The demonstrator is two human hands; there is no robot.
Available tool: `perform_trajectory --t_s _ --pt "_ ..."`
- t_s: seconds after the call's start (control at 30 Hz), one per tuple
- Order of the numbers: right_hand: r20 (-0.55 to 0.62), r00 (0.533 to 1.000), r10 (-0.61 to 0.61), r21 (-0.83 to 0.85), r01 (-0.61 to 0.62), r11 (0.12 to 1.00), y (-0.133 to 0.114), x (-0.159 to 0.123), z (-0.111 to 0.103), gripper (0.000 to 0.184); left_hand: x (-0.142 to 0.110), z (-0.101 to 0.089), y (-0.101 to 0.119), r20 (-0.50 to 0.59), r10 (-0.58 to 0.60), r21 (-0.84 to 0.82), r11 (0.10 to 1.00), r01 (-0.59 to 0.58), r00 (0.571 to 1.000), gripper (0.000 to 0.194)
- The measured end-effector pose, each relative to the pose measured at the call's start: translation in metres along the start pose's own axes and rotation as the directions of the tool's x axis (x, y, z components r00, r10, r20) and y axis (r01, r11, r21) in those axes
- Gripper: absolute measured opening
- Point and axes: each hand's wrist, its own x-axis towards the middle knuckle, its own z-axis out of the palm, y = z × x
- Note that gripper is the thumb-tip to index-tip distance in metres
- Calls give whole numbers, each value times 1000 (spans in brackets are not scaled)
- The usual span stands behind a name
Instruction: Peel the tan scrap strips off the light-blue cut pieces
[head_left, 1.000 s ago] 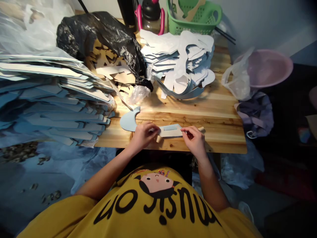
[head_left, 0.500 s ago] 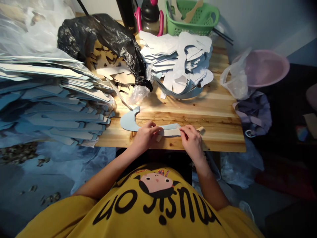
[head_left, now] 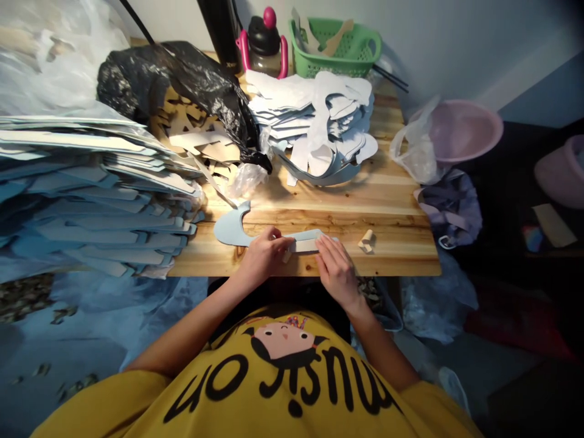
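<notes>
A light blue, hook-shaped cut-out piece (head_left: 232, 228) lies along the table's front, its curved end at the left. A pale strip (head_left: 305, 245) shows on its straight arm, between my hands. My left hand (head_left: 262, 254) is closed over the middle of the piece, thumb and fingertips pinched at its edge. A small beige tab (head_left: 287, 257) sticks out below those fingertips. My right hand (head_left: 337, 267) has its fingers stretched out flat on the right end of the strip. Small beige scraps (head_left: 366, 241) rest on the wood to the right.
Blue cut pieces (head_left: 100, 213) are stacked high at the left. Behind are a black plastic bag (head_left: 182, 73) with beige offcuts, a pile of white pieces (head_left: 287, 100), a pink-handled bottle (head_left: 264, 45) and a green basket (head_left: 337, 64). A pink basin (head_left: 469, 131) stands right.
My right hand has gone from a pinch to flat fingers on the strip's right end. The beige scraps beside it now show fully. The whole view has shifted slightly.
</notes>
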Motion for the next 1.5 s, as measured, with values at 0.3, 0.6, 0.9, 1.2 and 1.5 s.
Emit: perform_trajectory --t_s 0.3,0.6,0.9,1.2,1.5 --pt "45 999 -22 49 19 999 -4 14 6 52 -16 -9 8 -219 -164 -238 965 111 962 50" --pt "-69 997 28 313 -5 950 -18 50 16 27 -27 3 25 -85 -303 -480 847 227 949 64" --pt "36 999 -34 250 24 968 -13 50 26 28 -28 -18 -8 -277 -320 -449 877 173 906 55" --pt "50 998 -44 237 31 971 -15 51 25 28 -54 -69 -42 -309 -382 -416 878 237 871 45" --pt "71 995 -63 180 50 982 -17 51 25 23 -112 -146 -45 214 -328 -192 909 369 920 34"
